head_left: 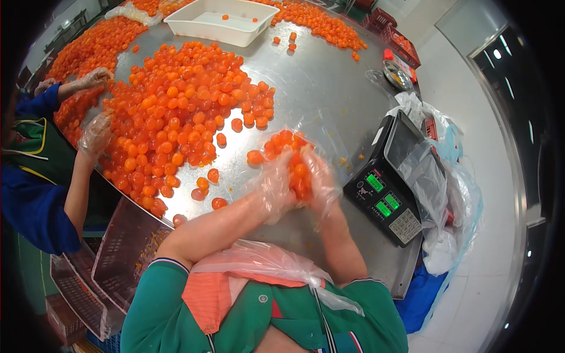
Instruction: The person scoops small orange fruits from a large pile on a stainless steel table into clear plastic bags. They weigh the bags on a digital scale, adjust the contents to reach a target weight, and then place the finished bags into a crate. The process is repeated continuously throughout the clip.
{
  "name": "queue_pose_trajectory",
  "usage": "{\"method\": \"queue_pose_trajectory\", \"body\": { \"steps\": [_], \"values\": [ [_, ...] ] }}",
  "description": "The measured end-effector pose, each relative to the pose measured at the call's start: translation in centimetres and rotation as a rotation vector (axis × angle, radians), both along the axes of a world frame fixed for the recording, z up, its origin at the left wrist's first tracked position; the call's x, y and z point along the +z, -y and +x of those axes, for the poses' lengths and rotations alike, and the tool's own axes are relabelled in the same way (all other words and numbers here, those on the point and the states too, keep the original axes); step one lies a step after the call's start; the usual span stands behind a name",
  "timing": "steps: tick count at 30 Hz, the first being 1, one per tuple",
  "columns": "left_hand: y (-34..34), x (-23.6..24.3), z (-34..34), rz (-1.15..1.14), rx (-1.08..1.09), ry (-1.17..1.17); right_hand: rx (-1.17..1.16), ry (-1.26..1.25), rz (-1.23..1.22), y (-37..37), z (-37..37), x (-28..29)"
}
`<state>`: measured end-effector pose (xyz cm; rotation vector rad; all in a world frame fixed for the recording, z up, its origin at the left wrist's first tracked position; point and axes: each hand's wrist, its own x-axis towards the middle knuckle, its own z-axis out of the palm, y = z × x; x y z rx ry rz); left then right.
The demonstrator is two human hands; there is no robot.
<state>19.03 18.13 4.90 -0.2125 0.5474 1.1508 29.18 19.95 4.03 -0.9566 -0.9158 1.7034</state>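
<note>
In clear plastic gloves, my left hand [275, 183] and my right hand [321, 179] cup a cluster of round orange salted egg yolks [301, 172] from both sides, over the steel table. Thin clear plastic, apparently a bag, shows around the far side of the cluster. Both hands are closed around it, though some fingertips are hidden by the yolks. One loose yolk [255, 157] lies just left of the cluster. A big heap of the same yolks [170, 112] spreads to the left, with a few strays near my left forearm.
A black digital scale [382, 188] with green displays stands at right, plastic bags [438, 217] beside it. A white tray [220, 23] sits at the far side. At left, a co-worker's gloved hand [96, 135] touches the heap. Crates [118, 259] stand below the table's left edge.
</note>
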Motion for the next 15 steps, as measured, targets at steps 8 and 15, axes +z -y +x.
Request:
{"method": "queue_pose_trajectory", "body": {
  "steps": [8, 15],
  "values": [
    [-3.0, 1.7, -2.7, 0.119, -0.094, -0.014, -0.097, -0.115, -0.331, -1.6, -0.3, 7.1],
    [-3.3, 4.0, -3.7, 0.212, -0.227, -0.285, 0.048, -0.033, -0.009, -2.9, 1.3, 4.1]
  ]
}}
